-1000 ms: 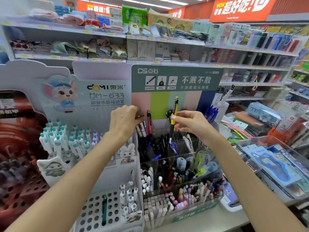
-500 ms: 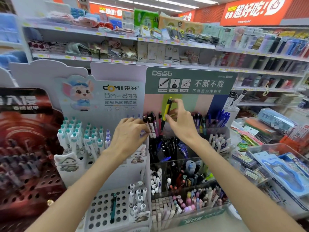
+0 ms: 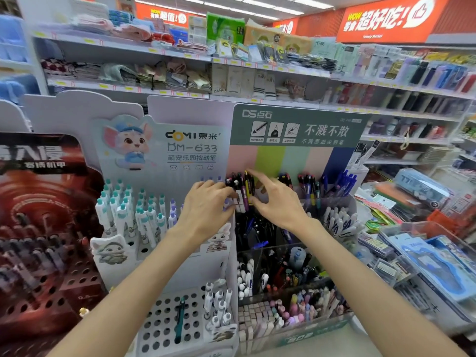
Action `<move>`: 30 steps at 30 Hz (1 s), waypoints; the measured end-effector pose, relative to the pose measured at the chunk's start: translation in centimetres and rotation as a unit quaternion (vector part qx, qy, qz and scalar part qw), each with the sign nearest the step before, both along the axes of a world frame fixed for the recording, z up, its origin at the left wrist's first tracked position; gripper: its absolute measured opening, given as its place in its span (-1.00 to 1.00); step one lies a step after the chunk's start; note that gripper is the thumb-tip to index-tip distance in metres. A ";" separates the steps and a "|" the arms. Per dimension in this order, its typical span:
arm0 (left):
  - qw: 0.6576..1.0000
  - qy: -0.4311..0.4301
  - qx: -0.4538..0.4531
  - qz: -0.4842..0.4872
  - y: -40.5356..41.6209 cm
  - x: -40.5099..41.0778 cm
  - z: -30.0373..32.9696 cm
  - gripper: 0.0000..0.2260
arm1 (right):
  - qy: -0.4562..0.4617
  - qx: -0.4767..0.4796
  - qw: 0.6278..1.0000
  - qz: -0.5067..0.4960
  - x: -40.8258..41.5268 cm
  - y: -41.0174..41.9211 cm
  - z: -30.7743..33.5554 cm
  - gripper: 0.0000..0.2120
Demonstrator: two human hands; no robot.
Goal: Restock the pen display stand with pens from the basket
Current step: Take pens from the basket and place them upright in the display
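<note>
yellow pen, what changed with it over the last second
The right hand lowered the yellow pen from in front of the backboard into the top-row pens, and its fingers have now opened off it. The left hand stayed on the neighbouring pens.

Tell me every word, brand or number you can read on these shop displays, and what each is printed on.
"DOMI 東米", "DM-633", "萌宠乐园按动笔": white mouse display card.
"DS点石", "不溅不散": green header board; its smaller line is blurred.
"WOW 超好吃!": orange ceiling banner.
"WOW 超值!": farther orange banner.
"DANCE": pale packet on the shelf.
Shelf price tags, pen barrels and the dark red display's lettering: too blurred to read.
</note>
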State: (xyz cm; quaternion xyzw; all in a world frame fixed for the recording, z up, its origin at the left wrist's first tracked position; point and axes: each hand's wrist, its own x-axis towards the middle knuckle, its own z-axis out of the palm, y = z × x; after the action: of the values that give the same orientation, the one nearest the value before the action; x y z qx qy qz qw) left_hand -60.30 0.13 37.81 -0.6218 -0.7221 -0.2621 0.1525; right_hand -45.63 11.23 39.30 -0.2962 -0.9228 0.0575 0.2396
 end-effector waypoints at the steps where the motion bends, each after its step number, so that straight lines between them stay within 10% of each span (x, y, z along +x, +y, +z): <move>1: 1.000 -0.003 0.000 -0.001 0.0 0.0 0.0 -0.79 | -0.015 -0.007 1.000 0.007 -0.1 -0.1 0.1 -0.41; 17: 0.996 -0.039 0.024 -0.076 -0.4 2.3 1.9 -0.83 | 0.091 -0.178 0.978 -0.055 3.2 -0.7 0.3 -0.71; 30: 0.954 -0.119 -0.169 -0.217 1.1 21.5 -0.7 -0.78 | 0.038 -0.285 0.928 -0.235 28.3 -6.7 -2.9 -0.82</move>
State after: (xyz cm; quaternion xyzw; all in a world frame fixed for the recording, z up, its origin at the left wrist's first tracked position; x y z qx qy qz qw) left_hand -38.82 1.27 37.11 -0.7447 -0.6161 -0.2354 -0.1025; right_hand -17.29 4.56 36.43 -0.5578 -0.7616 0.2719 0.1868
